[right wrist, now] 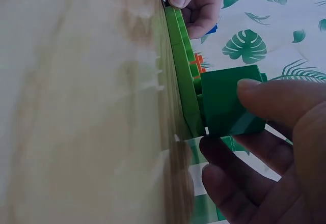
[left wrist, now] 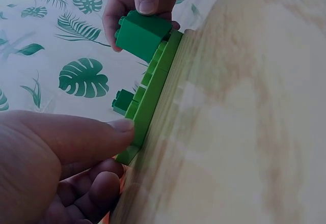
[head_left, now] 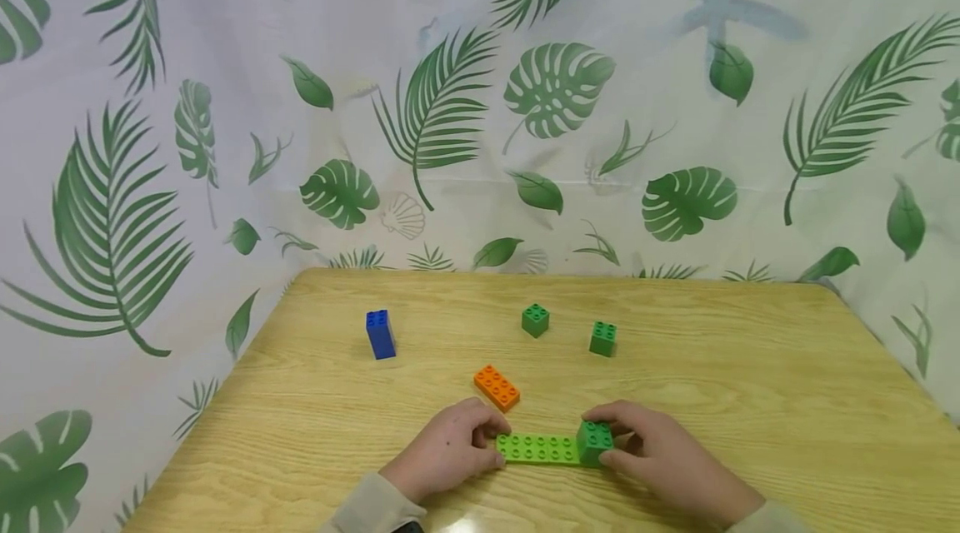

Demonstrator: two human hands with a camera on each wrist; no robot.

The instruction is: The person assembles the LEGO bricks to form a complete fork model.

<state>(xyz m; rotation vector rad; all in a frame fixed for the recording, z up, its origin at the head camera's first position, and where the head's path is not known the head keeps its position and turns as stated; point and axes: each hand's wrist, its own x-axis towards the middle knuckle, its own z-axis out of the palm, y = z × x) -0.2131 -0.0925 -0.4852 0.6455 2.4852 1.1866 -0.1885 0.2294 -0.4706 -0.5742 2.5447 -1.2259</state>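
A long, flat light green toy building brick (head_left: 537,460) lies on the table near its front, studs up; in the left wrist view a fine seam crosses its side. My left hand (head_left: 456,448) pinches its left end between thumb and fingers. Over its right end is a dark green block brick (head_left: 595,444), gripped by my right hand (head_left: 660,456) with the thumb on the near face. Seen from the right wrist, this dark green brick (right wrist: 232,102) tilts slightly against the strip's studs; whether it is pressed down fully cannot be told.
An orange brick (head_left: 497,388) lies just behind my left hand. Farther back stand a tall blue brick (head_left: 381,336) at the left and two small green bricks, one near the middle (head_left: 535,321) and one to its right (head_left: 602,340). Leaf-patterned cloth (head_left: 457,241) hangs behind the wooden table.
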